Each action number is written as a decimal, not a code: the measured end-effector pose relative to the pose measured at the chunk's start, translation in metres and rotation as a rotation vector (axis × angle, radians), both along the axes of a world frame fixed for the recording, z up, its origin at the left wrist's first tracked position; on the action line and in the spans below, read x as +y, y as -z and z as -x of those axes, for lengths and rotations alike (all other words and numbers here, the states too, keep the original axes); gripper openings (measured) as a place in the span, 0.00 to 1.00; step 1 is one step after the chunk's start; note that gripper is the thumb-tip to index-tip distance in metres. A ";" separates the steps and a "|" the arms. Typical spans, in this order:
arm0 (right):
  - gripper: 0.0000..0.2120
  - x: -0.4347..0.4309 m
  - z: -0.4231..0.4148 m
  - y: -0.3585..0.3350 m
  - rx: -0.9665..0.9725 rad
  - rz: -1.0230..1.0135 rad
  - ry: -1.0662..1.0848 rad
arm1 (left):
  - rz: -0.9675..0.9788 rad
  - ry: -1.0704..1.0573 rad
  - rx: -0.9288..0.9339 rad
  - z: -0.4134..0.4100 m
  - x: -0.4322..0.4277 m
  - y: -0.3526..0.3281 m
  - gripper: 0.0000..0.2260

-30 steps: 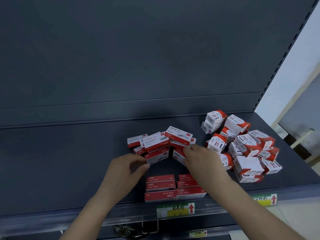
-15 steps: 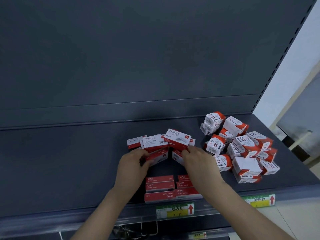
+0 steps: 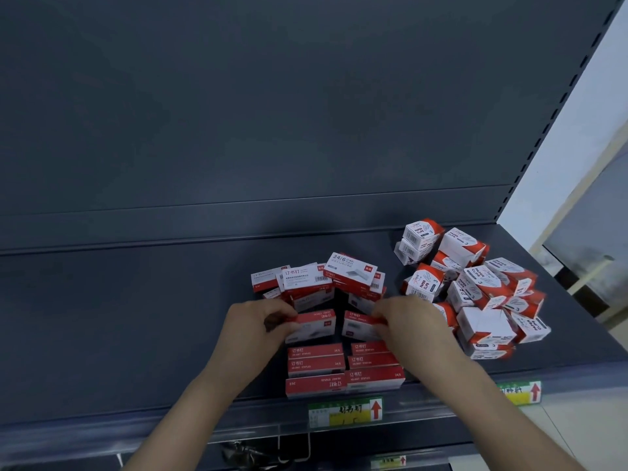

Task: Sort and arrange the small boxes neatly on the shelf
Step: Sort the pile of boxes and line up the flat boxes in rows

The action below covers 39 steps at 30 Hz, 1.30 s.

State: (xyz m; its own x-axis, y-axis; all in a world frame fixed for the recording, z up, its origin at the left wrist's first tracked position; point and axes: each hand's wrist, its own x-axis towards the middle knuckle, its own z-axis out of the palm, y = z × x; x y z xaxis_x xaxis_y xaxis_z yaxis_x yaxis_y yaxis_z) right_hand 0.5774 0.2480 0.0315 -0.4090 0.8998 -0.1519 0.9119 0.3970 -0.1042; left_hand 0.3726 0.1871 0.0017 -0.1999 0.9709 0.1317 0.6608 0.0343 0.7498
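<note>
Left hand [image 3: 253,329] pinches staple box [image 3: 311,326]; right hand [image 3: 413,322] pinches second staple box [image 3: 360,325]. Both sit behind neat front rows [image 3: 343,368] on dark shelf [image 3: 136,334]. Loose staple heap [image 3: 319,280] further back; paper-clip boxes [image 3: 475,287] jumbled at right.

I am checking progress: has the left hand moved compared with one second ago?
Yes. The left hand went back to the loose pile, then came toward the shelf's front edge, holding a staple box just behind the neat rows.
</note>
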 end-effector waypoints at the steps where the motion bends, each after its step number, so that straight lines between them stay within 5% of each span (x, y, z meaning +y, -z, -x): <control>1: 0.12 0.002 -0.004 -0.002 0.022 0.040 0.001 | 0.026 0.026 -0.022 0.000 -0.003 -0.001 0.07; 10: 0.09 0.006 -0.018 -0.011 0.121 0.194 -0.146 | 0.273 0.275 -0.060 0.007 -0.001 -0.005 0.11; 12: 0.10 0.004 -0.018 -0.016 0.099 0.177 -0.156 | 0.275 0.311 0.009 0.008 0.002 -0.011 0.08; 17: 0.11 0.018 -0.007 -0.045 0.307 -0.054 -0.038 | -0.104 0.026 0.284 0.010 0.028 -0.045 0.12; 23: 0.25 0.048 0.028 -0.037 0.166 -0.108 -0.141 | 0.203 0.227 0.592 -0.005 0.071 -0.045 0.27; 33: 0.18 0.057 0.034 -0.024 0.160 -0.165 -0.129 | 0.223 0.248 0.618 -0.006 0.077 -0.046 0.18; 39: 0.20 0.053 0.026 -0.028 0.387 -0.128 -0.104 | 0.136 0.188 0.525 -0.010 0.072 -0.044 0.18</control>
